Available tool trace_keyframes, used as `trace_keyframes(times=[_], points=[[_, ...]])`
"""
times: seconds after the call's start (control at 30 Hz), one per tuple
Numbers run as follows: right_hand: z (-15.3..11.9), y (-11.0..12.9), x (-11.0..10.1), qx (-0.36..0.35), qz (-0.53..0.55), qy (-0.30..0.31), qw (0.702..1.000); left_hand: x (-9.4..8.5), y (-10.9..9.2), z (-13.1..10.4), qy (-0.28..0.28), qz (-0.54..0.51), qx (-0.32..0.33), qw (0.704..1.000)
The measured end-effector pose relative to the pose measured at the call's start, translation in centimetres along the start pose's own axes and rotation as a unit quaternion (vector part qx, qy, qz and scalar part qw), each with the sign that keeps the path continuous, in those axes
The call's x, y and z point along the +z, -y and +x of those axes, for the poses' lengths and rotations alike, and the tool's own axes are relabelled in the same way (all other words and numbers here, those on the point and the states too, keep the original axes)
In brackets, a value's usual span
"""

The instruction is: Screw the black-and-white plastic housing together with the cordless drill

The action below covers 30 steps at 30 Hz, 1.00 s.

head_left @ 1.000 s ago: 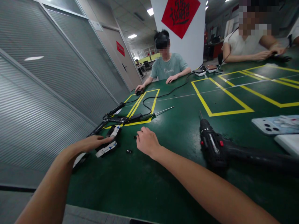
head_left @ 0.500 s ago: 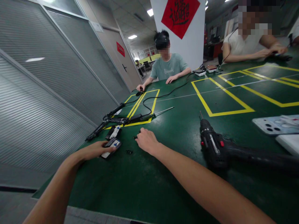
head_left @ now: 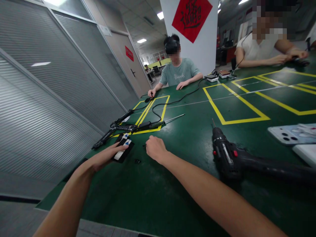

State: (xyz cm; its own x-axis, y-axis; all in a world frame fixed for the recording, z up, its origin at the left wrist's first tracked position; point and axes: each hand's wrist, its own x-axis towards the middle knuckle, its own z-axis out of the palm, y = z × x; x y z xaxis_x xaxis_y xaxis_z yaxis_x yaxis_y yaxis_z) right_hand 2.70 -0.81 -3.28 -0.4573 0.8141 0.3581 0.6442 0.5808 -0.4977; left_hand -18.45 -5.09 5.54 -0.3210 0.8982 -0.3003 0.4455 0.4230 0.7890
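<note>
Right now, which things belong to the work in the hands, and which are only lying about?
Seemingly in the work:
dark labelled box, held by the left hand
small dark part beside the right hand

Seemingly lying about:
drill
phone
long-shafted tool

The left hand, thumb extended, is near the table's left edge; the right hand, fingers curled, lies farther in.

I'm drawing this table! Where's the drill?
In the head view, the drill lies on the table at the right, below and left of the phone.
</note>
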Motion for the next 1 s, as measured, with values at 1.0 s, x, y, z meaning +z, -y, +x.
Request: trace_keyframes(times=[1.0], points=[[-0.1,1.8,-0.8,-0.133,0.147,-0.151,0.968,5.0,-0.8,-0.4,0.194,-0.268,-0.033,0.943]])
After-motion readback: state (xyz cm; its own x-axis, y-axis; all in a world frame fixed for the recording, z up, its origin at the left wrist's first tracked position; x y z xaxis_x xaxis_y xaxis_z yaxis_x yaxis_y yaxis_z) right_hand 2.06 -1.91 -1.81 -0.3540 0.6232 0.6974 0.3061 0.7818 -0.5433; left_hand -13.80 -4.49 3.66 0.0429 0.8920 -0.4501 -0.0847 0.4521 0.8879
